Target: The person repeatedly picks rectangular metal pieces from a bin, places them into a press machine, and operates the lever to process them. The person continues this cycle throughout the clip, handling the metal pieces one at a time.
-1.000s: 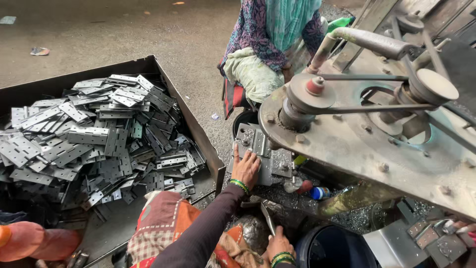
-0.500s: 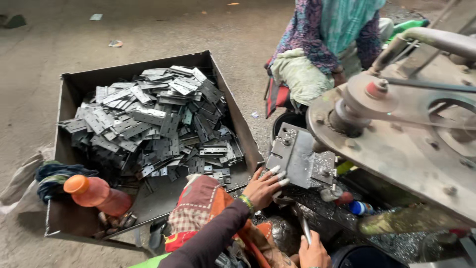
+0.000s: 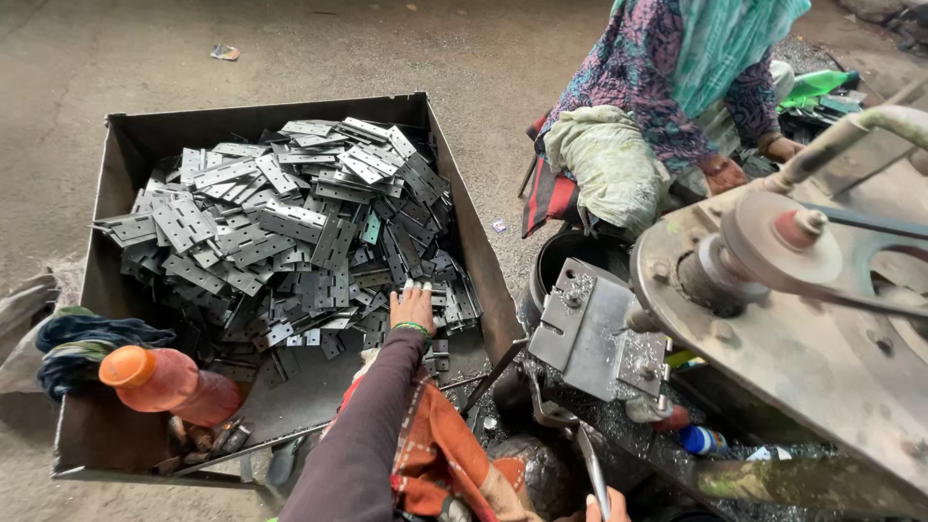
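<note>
My left hand [image 3: 413, 307] reaches into a large dark metal bin [image 3: 464, 208] and rests palm down, fingers extended, on a heap of flat grey perforated metal plates [image 3: 290, 227]. Nothing is gripped in it. My dark sleeve [image 3: 362, 435] runs up from the bottom edge over an orange patterned cloth [image 3: 445, 454]. Only a sliver of my right hand [image 3: 604, 506] shows at the bottom edge, closed on a thin metal lever [image 3: 590, 469] that leads up toward a grey steel block [image 3: 590, 333] on the machine.
A heavy rusty press machine [image 3: 812, 329] with a round wheel fills the right side. Another person [image 3: 677, 106] in patterned clothes sits behind it. An orange plastic bottle [image 3: 169, 382] and a dark cloth [image 3: 82, 343] lie in the bin's near left corner.
My left hand has left the steel block on the machine and swung left into the bin, onto the plates. The view has turned left with it.
</note>
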